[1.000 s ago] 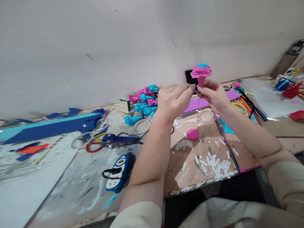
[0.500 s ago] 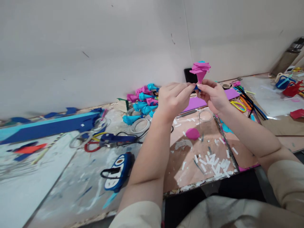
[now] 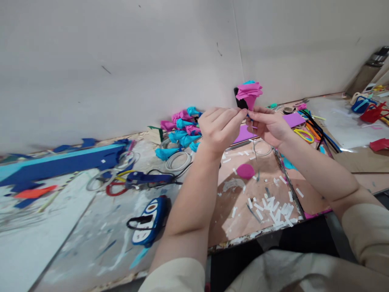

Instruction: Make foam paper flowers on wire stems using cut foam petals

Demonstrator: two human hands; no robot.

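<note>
A pink foam flower (image 3: 249,92) with a bit of light blue at its top stands upright above my fingertips. Its thin wire stem hangs down below them. My left hand (image 3: 223,126) is closed, thumb and finger pinching at the flower's base, where a small piece of blue shows. Close against it, my right hand (image 3: 270,123) pinches the same base and stem from the other side. What lies exactly between the fingertips is mostly hidden. On the board below the hands lie a pink disc (image 3: 245,171) and a ring of white wire (image 3: 262,148).
Pink and light blue foam flowers (image 3: 182,129) are heaped by the wall. Left of my arm lie a blue glue gun (image 3: 148,178), a roll of white tape (image 3: 178,161) and a blue-and-white case (image 3: 149,221). White paper strips (image 3: 275,211) litter the board. A bottle (image 3: 369,71) stands far right.
The flower has tipped slightly and moved a little left and down in the view. Both hands keep their pinch at its base, with the fingers shifted slightly.
</note>
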